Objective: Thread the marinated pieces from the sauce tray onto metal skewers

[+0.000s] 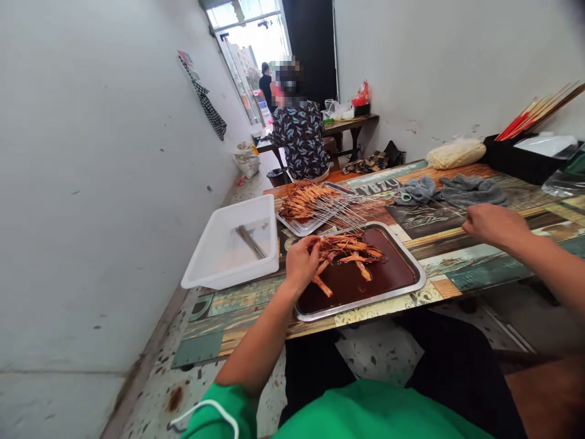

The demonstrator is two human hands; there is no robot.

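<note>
A metal tray of dark brown sauce lies at the near table edge, with several reddish-brown braised chicken feet heaped at its far left side. My left hand is over the tray's left rim, thumb and fingers closed on one of the feet; its grip partly hides that piece. My right hand is held in a fist above the table's right side. A thin metal skewer seems to run up to its fingers. Behind the tray, a clear plastic tray carries a pile of skewered feet, metal sticks pointing right.
A white plastic tub with metal skewers inside stands left. Loose skewers lie by grey cloths. Farther right are a pale wrapped bundle and a black box. Another person sits beyond the table.
</note>
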